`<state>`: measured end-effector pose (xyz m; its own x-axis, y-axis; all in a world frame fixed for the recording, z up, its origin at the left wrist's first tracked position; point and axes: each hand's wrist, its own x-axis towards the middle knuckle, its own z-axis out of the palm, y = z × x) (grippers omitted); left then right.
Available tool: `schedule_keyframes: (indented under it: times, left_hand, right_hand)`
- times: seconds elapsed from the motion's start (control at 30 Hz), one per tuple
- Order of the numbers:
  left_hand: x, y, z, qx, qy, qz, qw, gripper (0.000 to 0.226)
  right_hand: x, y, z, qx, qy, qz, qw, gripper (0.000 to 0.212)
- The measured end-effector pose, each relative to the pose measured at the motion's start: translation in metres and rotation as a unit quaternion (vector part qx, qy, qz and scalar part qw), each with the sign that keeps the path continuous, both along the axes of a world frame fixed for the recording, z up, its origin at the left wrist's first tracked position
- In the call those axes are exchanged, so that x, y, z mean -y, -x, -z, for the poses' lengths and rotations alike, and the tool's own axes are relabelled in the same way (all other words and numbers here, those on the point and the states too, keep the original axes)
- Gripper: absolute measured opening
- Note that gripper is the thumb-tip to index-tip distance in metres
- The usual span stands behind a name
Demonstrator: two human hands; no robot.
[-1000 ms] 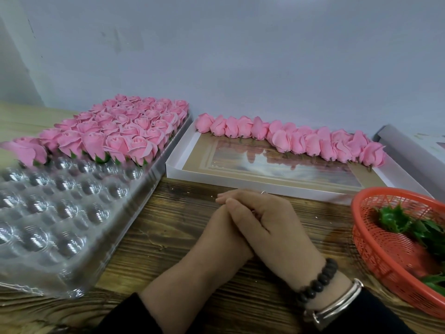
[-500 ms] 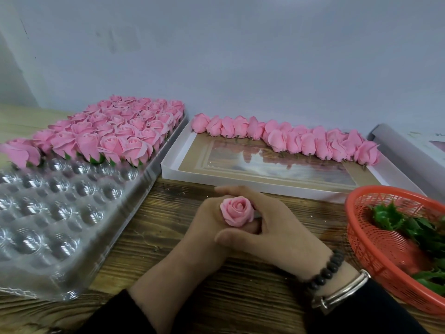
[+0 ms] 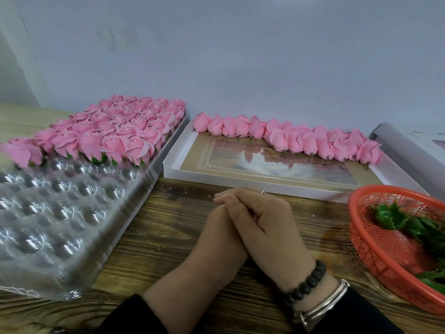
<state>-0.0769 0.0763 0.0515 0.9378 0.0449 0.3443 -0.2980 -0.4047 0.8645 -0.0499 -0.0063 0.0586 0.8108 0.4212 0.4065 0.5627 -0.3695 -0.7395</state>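
Right hand (image 3: pixel 269 227) is being held folded over left hand (image 3: pixel 216 237), just before the box (image 3: pixel 216 175); contents cannot be told. One rose row (image 3: pixel 289 139) is being displayed along the box's far edge; remainder is awaiting filling.

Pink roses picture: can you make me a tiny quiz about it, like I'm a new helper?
1. True or false: the orange basket holds green leaves.
2. Where does the single row of pink roses lie? A) in the white box B) in the basket C) on the bare wood
3. Fill in: the right hand lies over the ____ hand.
Key: 1 true. 2 A. 3 left hand.
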Motion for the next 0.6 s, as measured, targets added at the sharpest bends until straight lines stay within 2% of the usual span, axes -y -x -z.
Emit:
schedule_keyframes:
  times: [0.1, 0.2, 0.27, 0.33, 0.4, 0.47, 0.6]
  left_hand:
    - [0.002, -0.005, 0.004, -0.01, -0.026, 0.003, 1.0, 0.034]
    - [0.001, -0.005, 0.006, -0.058, -0.059, 0.024, 0.996, 0.027]
    - [-0.004, -0.003, 0.007, -0.105, -0.009, 0.055, 0.993, 0.035]
    - [-0.007, 0.001, 0.006, -0.128, 0.003, 0.092, 0.987, 0.03]
    - [-0.009, 0.003, 0.004, -0.101, 0.021, 0.094, 0.99, 0.026]
    - [-0.01, 0.002, 0.0, -0.035, 0.049, 0.093, 0.994, 0.028]
    - [-0.012, -0.001, 0.0, 0.03, 0.04, 0.072, 0.996, 0.015]
  right_hand:
    - [0.005, -0.005, -0.005, -0.007, 0.053, -0.049, 0.997, 0.029]
    - [0.009, -0.007, -0.011, -0.026, 0.128, -0.092, 0.987, 0.029]
    - [0.011, -0.006, -0.013, -0.035, 0.146, -0.104, 0.983, 0.028]
    - [0.014, -0.006, -0.014, -0.04, 0.146, -0.103, 0.983, 0.03]
    - [0.017, -0.008, -0.014, -0.051, 0.135, -0.101, 0.984, 0.041]
    - [0.021, -0.012, -0.012, -0.08, 0.115, -0.106, 0.984, 0.053]
    - [0.025, -0.016, -0.008, -0.116, 0.083, -0.125, 0.982, 0.063]
